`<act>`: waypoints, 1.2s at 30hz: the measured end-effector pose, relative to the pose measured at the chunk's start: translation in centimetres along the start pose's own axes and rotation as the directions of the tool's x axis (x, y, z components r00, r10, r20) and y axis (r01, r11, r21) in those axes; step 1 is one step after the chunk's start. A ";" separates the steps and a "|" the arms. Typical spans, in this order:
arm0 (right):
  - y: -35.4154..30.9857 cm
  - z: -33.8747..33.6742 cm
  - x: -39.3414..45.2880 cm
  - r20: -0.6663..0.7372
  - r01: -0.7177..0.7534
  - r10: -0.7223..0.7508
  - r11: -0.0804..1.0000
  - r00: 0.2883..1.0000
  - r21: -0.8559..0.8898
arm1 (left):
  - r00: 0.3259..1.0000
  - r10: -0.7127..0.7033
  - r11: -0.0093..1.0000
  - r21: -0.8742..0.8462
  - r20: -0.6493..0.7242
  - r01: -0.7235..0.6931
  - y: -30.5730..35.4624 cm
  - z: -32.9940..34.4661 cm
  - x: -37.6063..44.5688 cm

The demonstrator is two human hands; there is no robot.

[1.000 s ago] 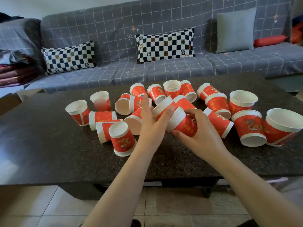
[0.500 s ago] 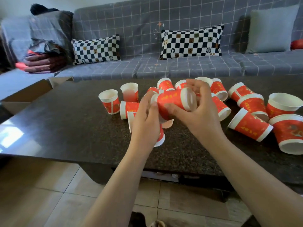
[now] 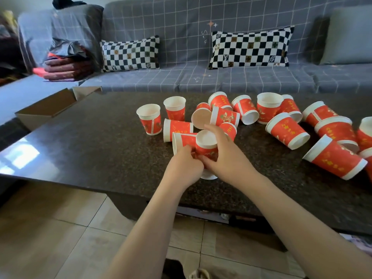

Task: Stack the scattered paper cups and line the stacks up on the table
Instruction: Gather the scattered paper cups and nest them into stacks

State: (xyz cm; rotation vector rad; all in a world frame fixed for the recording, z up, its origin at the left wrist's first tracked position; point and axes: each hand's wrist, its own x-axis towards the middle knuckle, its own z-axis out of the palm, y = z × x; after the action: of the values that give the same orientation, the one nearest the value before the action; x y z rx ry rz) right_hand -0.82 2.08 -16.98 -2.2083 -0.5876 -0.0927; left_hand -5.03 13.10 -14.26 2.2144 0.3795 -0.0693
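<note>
We see an upside-down red paper cup (image 3: 207,147) held at the near-middle of the dark speckled worktop (image 3: 104,146), its white base facing up and a white rim (image 3: 208,175) showing below the hands; whether that rim belongs to the same cup or to one beneath it, we cannot tell. The right hand (image 3: 227,158) wraps the cup from the right, its grip clamped on the cup wall with fingers curled over the far side. The left hand (image 3: 184,168) presses in from the left, its grip closed on the lower part of the same cup.

Just behind the hands, two cups lie on their sides (image 3: 177,128), mouths to the left. Two more stand upright (image 3: 150,118) beyond them, near the far-left edge of the cluster. Another cup on its side (image 3: 201,117) shows its brown inside towards us. To the right, well apart from the hands, more cups lie tipped (image 3: 287,129) or scattered (image 3: 335,157) across the worktop.

Past the worktop stands a grey grid-patterned sofa (image 3: 181,77) with two checkered cushions (image 3: 129,53), and an open cardboard box (image 3: 46,109) sits at the left.
</note>
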 end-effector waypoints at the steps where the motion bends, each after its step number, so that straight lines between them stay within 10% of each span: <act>1: 0.3 -0.1 -0.3 0.040 -0.002 0.001 1.000 0.999 0.022 | 1.000 -0.004 1.000 0.019 0.015 0.003 0.1 0.1 0.0; 11: 3.2 -5.6 -3.3 -0.229 -0.092 0.103 0.994 0.968 0.057 | 0.985 0.158 0.986 -0.065 0.065 -0.154 3.6 3.8 0.7; 15: 5.2 -8.4 -2.8 -0.333 -0.238 0.204 0.969 0.921 -0.065 | 0.958 0.209 0.965 0.203 -0.196 -0.169 5.4 6.0 2.3; 21: 6.7 -9.5 -2.4 -0.173 -0.255 0.225 0.951 0.959 -0.175 | 0.942 0.157 0.925 0.378 -0.297 -0.034 5.9 7.1 4.9; 27: 8.1 -12.5 -3.6 -0.420 -0.441 0.199 0.643 0.886 -0.626 | 0.884 0.162 0.987 0.084 -0.440 -0.139 6.1 6.8 5.0; 36: 9.6 -13.5 -5.2 -0.332 -0.489 0.359 0.618 0.872 -0.616 | 0.457 0.379 0.751 -0.022 -0.804 -0.660 8.0 7.2 1.8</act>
State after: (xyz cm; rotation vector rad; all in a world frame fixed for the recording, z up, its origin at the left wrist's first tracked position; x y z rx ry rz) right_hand 0.55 -15.22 -16.35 -2.9679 0.1467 -0.2954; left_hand -0.32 3.32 -12.99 1.7996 0.0911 1.2526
